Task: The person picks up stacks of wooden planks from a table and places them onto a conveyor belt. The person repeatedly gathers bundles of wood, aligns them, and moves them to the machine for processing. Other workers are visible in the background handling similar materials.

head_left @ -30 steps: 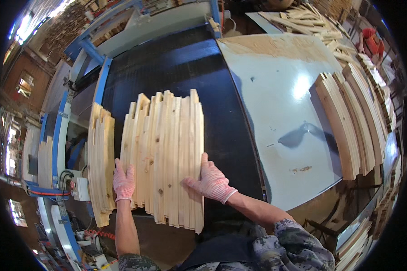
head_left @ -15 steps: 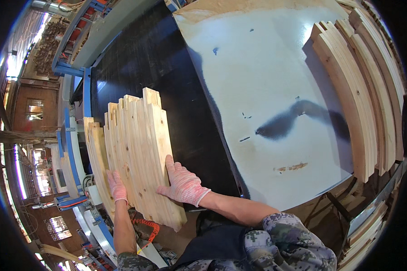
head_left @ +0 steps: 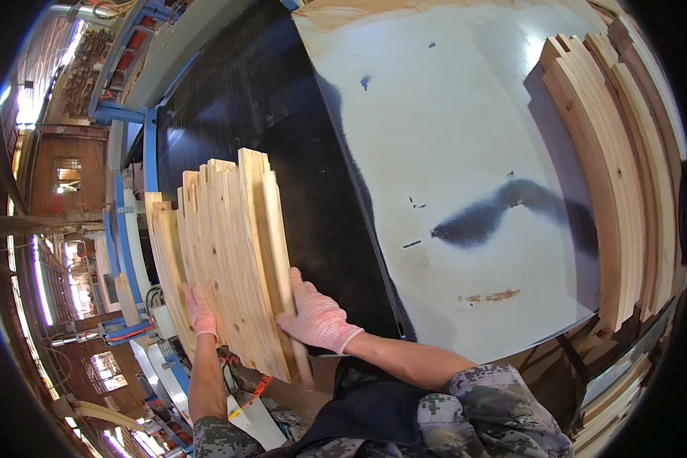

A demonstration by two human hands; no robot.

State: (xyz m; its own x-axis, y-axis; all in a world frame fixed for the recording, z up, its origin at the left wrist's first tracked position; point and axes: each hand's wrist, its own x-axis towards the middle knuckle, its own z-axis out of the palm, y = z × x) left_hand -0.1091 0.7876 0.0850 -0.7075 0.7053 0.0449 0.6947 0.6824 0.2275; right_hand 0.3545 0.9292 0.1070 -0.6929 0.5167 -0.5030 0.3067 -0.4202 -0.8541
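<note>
A row of pale wooden strips (head_left: 225,259) stands side by side at the left, on the edge of the dark surface (head_left: 305,244). My right hand (head_left: 318,313), in a pinkish-white glove, grips the rightmost wooden strip (head_left: 277,229), thumb on its near side and fingers along its outer side. That strip is turned slightly away from the row, its lower end blurred. My left hand (head_left: 200,311), gloved alike, lies with fingers stretched along the row's left side. Beyond it are a few more strips (head_left: 166,252).
A pale, stained board (head_left: 450,137) covers the right part of the surface. Curved stacks of wood (head_left: 595,168) stand at its right edge. A blue machine frame (head_left: 151,153) runs along the left. An orange coiled hose (head_left: 261,385) hangs below the strips.
My right hand has shifted slightly right and turned the rightmost strip away from the row, narrowing its visible face. My left hand has stayed against the row's left side.
</note>
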